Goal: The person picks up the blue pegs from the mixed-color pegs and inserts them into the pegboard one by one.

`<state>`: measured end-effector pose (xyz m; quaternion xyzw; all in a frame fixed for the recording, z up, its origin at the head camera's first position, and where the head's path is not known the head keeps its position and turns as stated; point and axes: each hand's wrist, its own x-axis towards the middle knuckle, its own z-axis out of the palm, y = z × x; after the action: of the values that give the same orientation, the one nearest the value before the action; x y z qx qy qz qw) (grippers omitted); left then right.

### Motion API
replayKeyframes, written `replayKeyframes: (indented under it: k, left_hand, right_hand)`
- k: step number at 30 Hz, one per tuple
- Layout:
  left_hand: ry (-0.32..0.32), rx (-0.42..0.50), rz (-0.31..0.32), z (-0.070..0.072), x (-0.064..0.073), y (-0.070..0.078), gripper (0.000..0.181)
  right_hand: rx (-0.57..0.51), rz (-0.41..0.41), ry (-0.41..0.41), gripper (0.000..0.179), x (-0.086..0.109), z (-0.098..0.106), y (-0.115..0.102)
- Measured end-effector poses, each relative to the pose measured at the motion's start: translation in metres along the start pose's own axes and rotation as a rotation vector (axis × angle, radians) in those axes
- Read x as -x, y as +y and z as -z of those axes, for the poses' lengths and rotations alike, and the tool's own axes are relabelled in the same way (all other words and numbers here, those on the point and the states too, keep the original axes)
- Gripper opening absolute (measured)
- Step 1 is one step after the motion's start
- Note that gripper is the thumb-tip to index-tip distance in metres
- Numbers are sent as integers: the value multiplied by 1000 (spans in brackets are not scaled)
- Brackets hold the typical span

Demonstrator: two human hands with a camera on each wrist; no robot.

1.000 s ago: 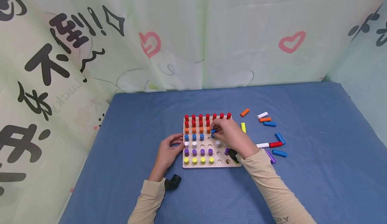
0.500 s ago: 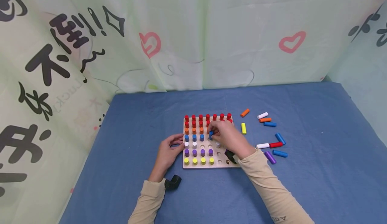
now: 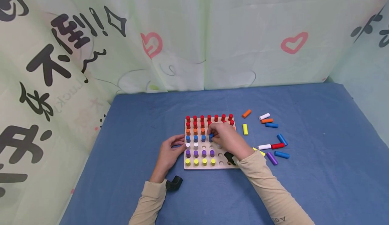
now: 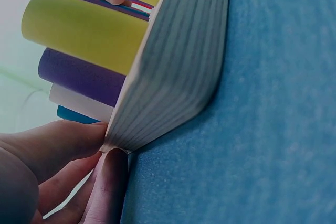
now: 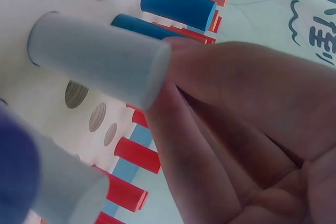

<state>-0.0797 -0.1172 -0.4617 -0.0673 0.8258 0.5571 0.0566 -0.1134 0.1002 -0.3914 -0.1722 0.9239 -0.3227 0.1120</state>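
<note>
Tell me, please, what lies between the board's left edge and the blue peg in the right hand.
In the head view, three upright blue pegs stand there in the board, in line with the blue peg the right hand pinches.

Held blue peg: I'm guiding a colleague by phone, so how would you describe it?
On the blue cloth, find the board. Go right past three standing blue pegs to the right hand. The blue peg pinched there is the only one held.
</note>
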Motion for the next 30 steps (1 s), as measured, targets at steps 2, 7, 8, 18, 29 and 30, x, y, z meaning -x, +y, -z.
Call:
replayKeyframes:
  k: [2, 7, 8, 18, 29, 30]
  left_hand:
    - [-1, -2, -4, 0, 0, 0, 38]
    - [0, 2, 5, -1, -1, 0, 38]
    - [0, 2, 6, -1, -1, 0, 38]
    - [-6, 11, -2, 0, -1, 0, 38]
    - [0, -5, 25, 0, 0, 2, 39]
    - [0, -6, 25, 0, 0, 2, 39]
  right_hand:
    - [8, -4, 0, 17, 0, 0, 0]
    - [26, -7, -4, 17, -1, -1, 1]
    - [30, -5, -4, 17, -1, -2, 1]
    - [38, -5, 3, 16, 1, 1, -1]
    - [78, -5, 6, 20, 9, 13, 0]
    - [77, -2, 6, 20, 10, 14, 1]
